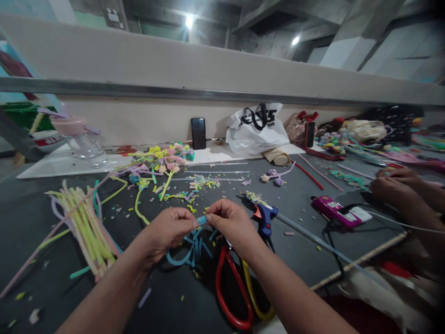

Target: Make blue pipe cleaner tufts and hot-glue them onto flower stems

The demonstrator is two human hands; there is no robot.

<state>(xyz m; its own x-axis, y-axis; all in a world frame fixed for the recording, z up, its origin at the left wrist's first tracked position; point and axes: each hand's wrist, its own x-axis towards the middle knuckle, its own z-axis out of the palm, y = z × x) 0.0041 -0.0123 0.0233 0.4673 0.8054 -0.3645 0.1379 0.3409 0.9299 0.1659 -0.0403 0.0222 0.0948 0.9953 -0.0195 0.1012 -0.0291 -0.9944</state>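
Observation:
Between my two hands is a short light-blue pipe cleaner piece [202,220]. My left hand [171,228] pinches its left end, and my right hand [229,225] pinches the right end. Below the hands lie several cut blue pipe cleaner pieces [196,250] and a curved blue length [177,262]. Scissors with one red handle [219,283] and one yellow handle [247,271] rest under my right wrist, their blades mostly hidden. Just right of my right hand is a blue glue gun [267,219] with a clear glue stick [313,239] behind it.
A bundle of pastel pipe cleaners [88,227] lies left. Fuzzy flowers [174,160] are piled at the back, near an upright phone [198,133] and a white bag [257,132]. A purple power strip [337,211] with cables sits right, near another person's hands [396,183].

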